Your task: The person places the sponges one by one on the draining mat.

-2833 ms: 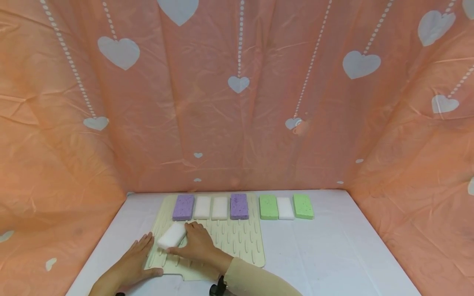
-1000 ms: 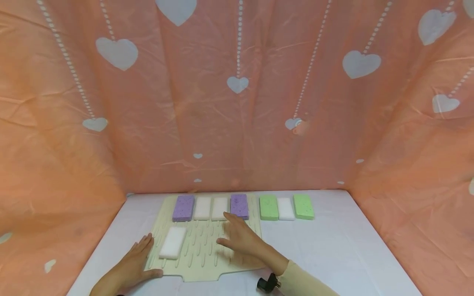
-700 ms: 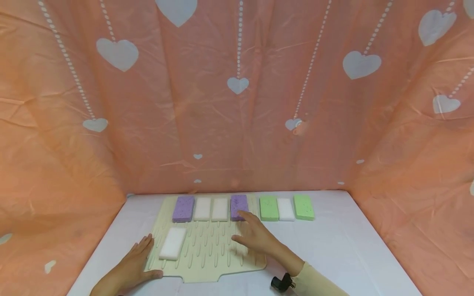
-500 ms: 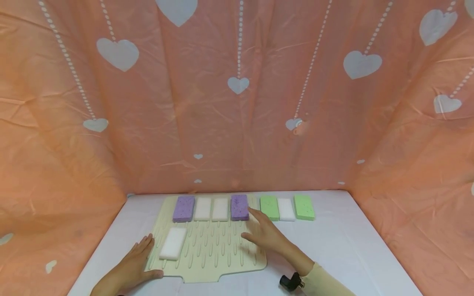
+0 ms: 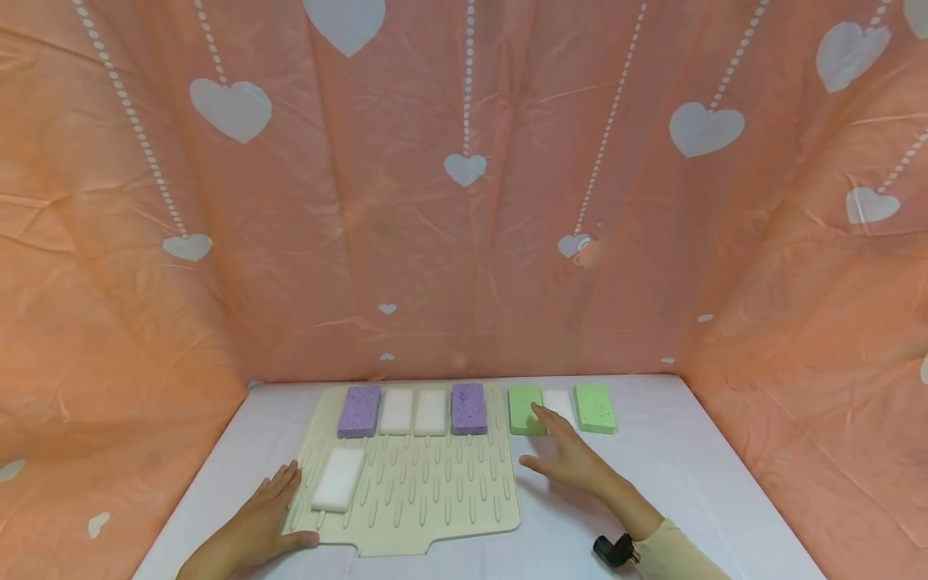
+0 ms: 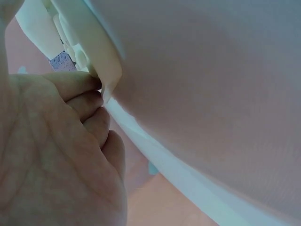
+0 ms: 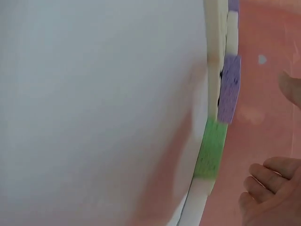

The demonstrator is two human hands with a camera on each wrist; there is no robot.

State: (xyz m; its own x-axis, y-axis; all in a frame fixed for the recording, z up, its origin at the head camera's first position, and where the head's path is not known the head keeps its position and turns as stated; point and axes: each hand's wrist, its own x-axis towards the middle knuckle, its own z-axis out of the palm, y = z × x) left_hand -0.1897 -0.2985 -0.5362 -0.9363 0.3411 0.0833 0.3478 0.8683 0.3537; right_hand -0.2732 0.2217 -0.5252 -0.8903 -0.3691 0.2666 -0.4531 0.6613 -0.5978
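In the head view, a cream ridged mat (image 5: 406, 528) lies on the table. One white sponge (image 5: 338, 480) rests flat on its left part. My left hand (image 5: 254, 515) lies with fingers extended along the mat's left edge, thumb apart at the front. In the left wrist view its fingertips (image 6: 96, 101) meet the mat's edge. My right hand (image 5: 576, 463), empty and with thumb spread from the fingers, hovers right of the mat; its fingertips overlap the left green sponge (image 5: 522, 407). Beside that are a partly covered white sponge (image 5: 557, 403) and another green sponge (image 5: 595, 408).
Along the mat's far edge sit a purple sponge (image 5: 358, 411), two white sponges (image 5: 396, 412) and a second purple sponge (image 5: 469, 408). A white cloth (image 5: 696, 475) covers the table. Orange curtain (image 5: 464, 258) with hearts encloses the back and sides.
The right hand, earlier holding the tilted white sponge over the mat, has let it go flat there and moved right, past the purple sponge to the green one. The left hand stays put.
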